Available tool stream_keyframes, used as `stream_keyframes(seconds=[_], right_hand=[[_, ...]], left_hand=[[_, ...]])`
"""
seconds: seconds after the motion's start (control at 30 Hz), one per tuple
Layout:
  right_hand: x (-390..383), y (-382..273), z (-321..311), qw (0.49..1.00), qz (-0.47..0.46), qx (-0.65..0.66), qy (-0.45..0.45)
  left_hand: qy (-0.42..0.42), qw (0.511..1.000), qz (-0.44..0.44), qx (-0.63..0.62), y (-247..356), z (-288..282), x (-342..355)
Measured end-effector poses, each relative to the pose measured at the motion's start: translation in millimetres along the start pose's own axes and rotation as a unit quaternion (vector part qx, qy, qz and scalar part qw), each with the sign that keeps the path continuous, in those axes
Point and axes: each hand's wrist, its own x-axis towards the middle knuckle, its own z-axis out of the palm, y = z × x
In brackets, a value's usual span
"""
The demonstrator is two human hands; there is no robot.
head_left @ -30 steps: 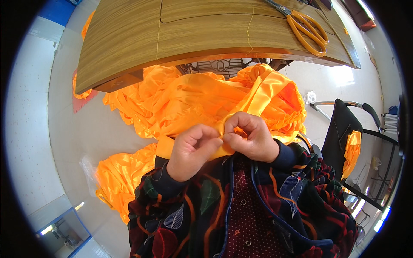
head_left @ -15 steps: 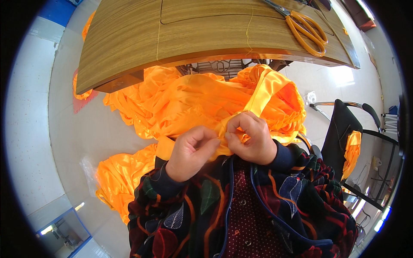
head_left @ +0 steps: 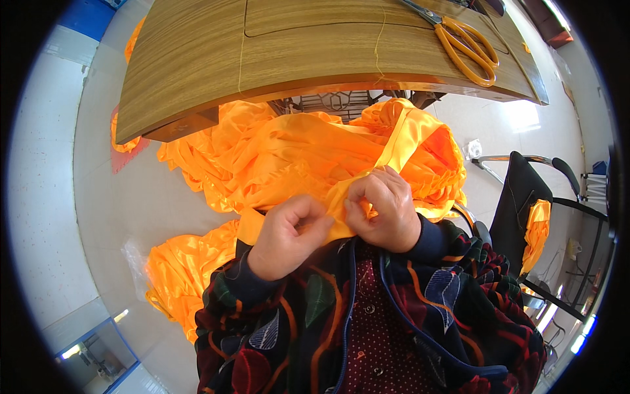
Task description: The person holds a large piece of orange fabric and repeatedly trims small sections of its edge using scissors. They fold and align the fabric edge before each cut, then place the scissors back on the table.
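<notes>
Shiny orange satin fabric (head_left: 295,148) lies bunched across my lap and below the table's front edge. My right hand (head_left: 385,210) is closed in a pinch on the fabric, close to a smooth folded band (head_left: 401,139) that runs up and away. Just left of it, my left hand (head_left: 287,238) has thumb and forefinger pressed together in front of the fabric. Whatever is between those left fingertips is too small or hidden to make out. A narrow gap parts the two hands.
Orange-handled scissors (head_left: 467,49) rest on the wooden table (head_left: 197,59) at its right, with loose yellow threads on the front edge. More orange fabric (head_left: 190,269) lies on the floor at left. A black chair (head_left: 512,217) stands at right with orange cloth on it.
My left hand has drawn slightly left, away from the right, widening the gap between them. The right hand has turned a little and stays on the fabric.
</notes>
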Motion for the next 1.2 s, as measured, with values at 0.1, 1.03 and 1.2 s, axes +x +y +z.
stream_keyframes(seconds=[0.1,1.03,1.2], right_hand=[[2.3,-1.1,-0.9,1.000,0.002,0.006,0.002],[8.0,13.8,-21.7,0.991,0.107,0.078,0.031],[5.9,9.9,-19.5,0.968,0.123,0.185,-0.114]], left_hand=[[0.003,0.999,0.037,0.034,1.2,-1.9,-1.3],[0.014,1.000,-0.002,0.012,-19.8,-2.2,-8.0],[0.045,0.995,0.074,0.048,-25.2,1.6,-8.3]])
